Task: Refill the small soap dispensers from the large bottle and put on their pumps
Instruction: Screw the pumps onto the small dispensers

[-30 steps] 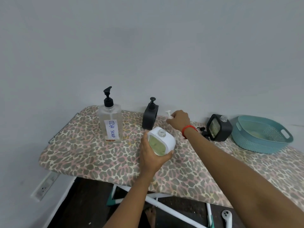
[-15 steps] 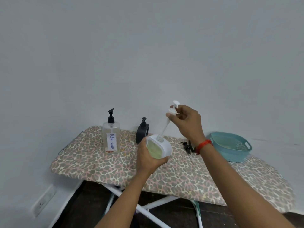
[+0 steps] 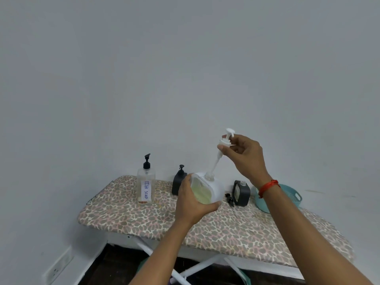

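Note:
My left hand (image 3: 190, 204) grips a white soap dispenser (image 3: 213, 187) with yellowish soap inside, lifted above the board. My right hand (image 3: 245, 155) pinches a white pump (image 3: 225, 141) by its collar, above the dispenser. The pump's tube slants down, and its tip is at the dispenser's open neck. A large clear bottle (image 3: 146, 187) labelled "DISH SOAP" with a black pump stands at the left. Behind my left hand is a black dispenser (image 3: 178, 182) with its pump on. Another black dispenser (image 3: 241, 193) stands open-necked to the right, a loose black pump (image 3: 229, 199) lying beside it.
Everything rests on a leopard-print ironing board (image 3: 226, 229) against a grey wall. A teal basket (image 3: 287, 199) sits at the board's right, partly behind my right forearm. A wall socket (image 3: 58, 267) is low at the left.
My right hand picked the white pump up off the board and raised it; its tube now points into the white dispenser's neck. The camera has pulled back and tilted up.

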